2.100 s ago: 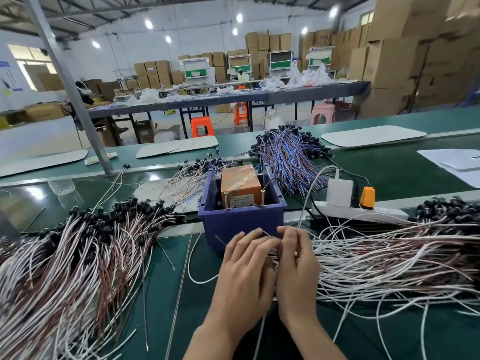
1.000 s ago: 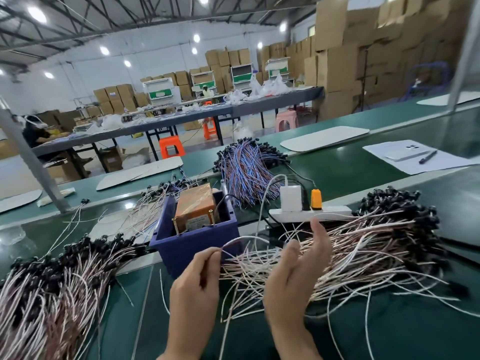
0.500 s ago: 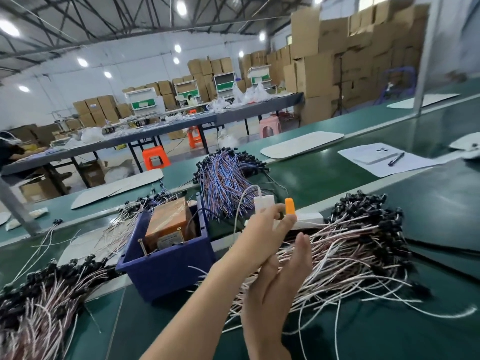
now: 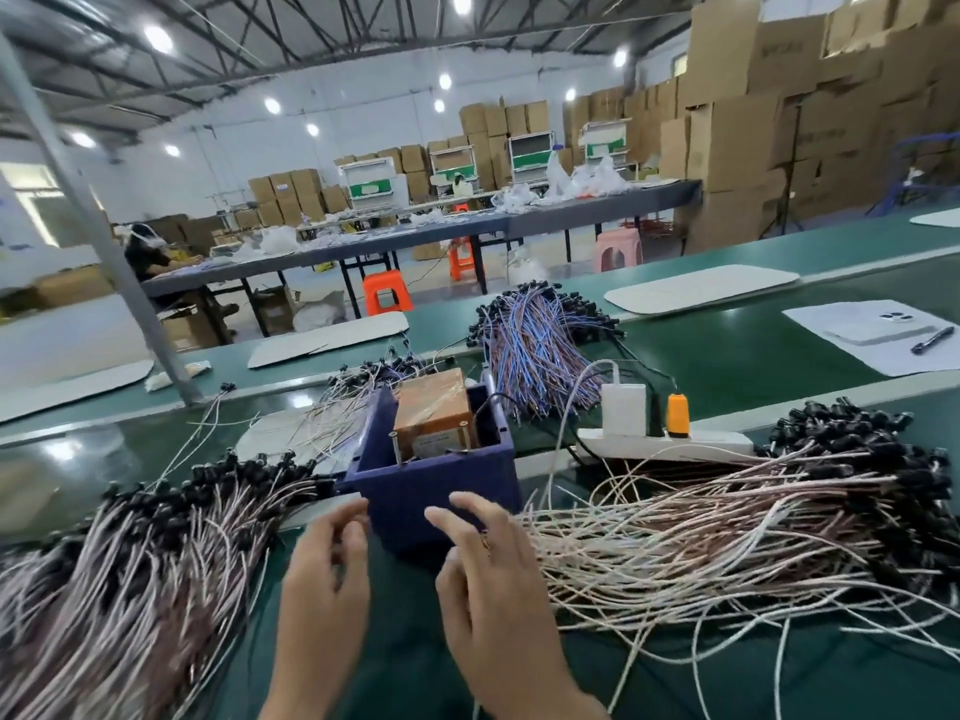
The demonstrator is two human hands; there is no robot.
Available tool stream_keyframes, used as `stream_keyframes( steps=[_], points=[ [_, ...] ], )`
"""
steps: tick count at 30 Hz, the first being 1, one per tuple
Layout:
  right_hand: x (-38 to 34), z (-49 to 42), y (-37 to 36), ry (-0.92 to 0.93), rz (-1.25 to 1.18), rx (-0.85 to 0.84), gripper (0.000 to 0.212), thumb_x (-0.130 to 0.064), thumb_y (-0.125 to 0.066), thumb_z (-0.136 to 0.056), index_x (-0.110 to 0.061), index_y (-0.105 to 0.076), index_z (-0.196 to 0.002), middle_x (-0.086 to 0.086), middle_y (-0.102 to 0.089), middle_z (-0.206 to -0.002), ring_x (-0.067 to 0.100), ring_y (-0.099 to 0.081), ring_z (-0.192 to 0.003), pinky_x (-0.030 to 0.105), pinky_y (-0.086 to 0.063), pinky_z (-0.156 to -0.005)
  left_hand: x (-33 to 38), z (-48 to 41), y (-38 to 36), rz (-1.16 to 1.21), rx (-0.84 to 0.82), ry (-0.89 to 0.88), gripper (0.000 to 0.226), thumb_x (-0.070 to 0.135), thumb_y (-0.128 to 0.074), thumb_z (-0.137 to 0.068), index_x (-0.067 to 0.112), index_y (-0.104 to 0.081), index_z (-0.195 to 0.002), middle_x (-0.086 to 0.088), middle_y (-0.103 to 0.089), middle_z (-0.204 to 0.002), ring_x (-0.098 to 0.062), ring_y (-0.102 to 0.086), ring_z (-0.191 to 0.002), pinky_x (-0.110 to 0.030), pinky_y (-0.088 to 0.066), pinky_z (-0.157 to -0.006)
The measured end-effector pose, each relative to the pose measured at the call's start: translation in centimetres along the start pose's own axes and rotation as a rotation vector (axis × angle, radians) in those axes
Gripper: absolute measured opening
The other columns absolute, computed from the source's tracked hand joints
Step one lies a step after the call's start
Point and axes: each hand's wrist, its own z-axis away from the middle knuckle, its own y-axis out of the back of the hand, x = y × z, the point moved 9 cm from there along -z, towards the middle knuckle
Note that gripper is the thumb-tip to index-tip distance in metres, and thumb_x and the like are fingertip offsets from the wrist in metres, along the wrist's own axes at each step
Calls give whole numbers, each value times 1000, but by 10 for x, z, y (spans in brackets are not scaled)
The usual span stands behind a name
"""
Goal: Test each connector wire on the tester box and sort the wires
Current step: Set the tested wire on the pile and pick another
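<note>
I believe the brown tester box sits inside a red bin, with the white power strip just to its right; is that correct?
Not quite: the head view shows the bin is dark blue, not red. The brown tester box does sit inside it, with the white power strip to its right.

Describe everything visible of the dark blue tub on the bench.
The dark blue tub is open-topped, square-walled, plastic by its look, upright on the green bench between two wire piles. It holds an orange-brown tester box with two upright metal pins in front. A black cable enters from the right. The left hand and right hand are before its front wall; contact is unclear.
</note>
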Motion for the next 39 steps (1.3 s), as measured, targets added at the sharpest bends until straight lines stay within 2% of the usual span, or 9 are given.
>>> stream_keyframes(
  steps=[2,5,6,11,21,26,33,36,39],
  points=[
    [5,10,14,-64,-41,53,35,-20,-48,-97,-30,-54,-130,-4,-53,-129,16,-54,-116,30,-44,-104,-25,1,26,-241,107,15,23,5,-55,-97,22,-63,-110,2,-65,-106,-23,-56,-108,-34,-41,-91],
    [-17,8,-11,-5,0,-144,33,-22,-48,-95,-33,-54,-126,-5,-56,-125,17,-58,-110,29,-49,-99,-56,-1,47,-614,170,144,22,7,-61,-92,8,-67,-114,-17,-62,-120,-37,-49,-121,-51,-33,-102],
    [-22,12,-18,46,23,-154,33,-21,-50,-94,-33,-54,-124,-5,-56,-124,16,-59,-109,28,-51,-97,-64,-1,49,-676,148,203,26,12,-60,-93,9,-66,-118,-19,-58,-128,-37,-43,-128,-54,-30,-107],
    [-5,12,-19,-52,-13,-212,34,-8,-71,-88,-25,-66,-117,-3,-57,-121,17,-59,-105,32,-55,-91,-87,-1,46,-809,0,315,43,29,-46,-99,17,-55,-139,-18,-37,-156,-35,-19,-149,-50,-8,-122],
    [-2,12,-15,-58,-40,-151,31,-2,-67,-89,-20,-69,-113,-3,-56,-117,16,-58,-104,36,-55,-90,-95,-2,40,-851,-55,342,49,30,-39,-100,14,-46,-146,-12,-23,-163,-35,-12,-150,-50,-11,-121],
    [-1,12,-13,-75,-45,-147,32,-2,-67,-89,-22,-67,-114,-5,-55,-118,13,-56,-106,31,-52,-92,-99,0,41,-855,-23,346,40,26,-45,-97,8,-63,-128,-17,-45,-149,-36,-21,-148,-51,-14,-120],
    [1,11,-10,-108,-61,-149,32,-3,-66,-91,-24,-67,-115,-8,-53,-119,9,-54,-107,25,-47,-94,-95,1,47,-808,41,351,40,23,-42,-98,0,-63,-123,-21,-51,-140,-35,-27,-145,-50,-19,-119],
    [4,11,-10,-121,-82,-137,31,-3,-64,-93,-24,-66,-116,-10,-51,-118,6,-52,-107,23,-45,-94,-81,0,51,-728,105,277,34,17,-47,-99,-1,-64,-122,-20,-52,-134,-34,-34,-138,-50,-16,-120],
    [14,11,-7,-226,-214,-96,30,-3,-58,-97,-27,-68,-113,-15,-52,-115,6,-56,-104,18,-45,-88,-48,-1,51,-513,192,67,37,10,-48,-100,-6,-58,-132,-15,-49,-131,-27,-45,-124,-43,-39,-109]
  ],
)
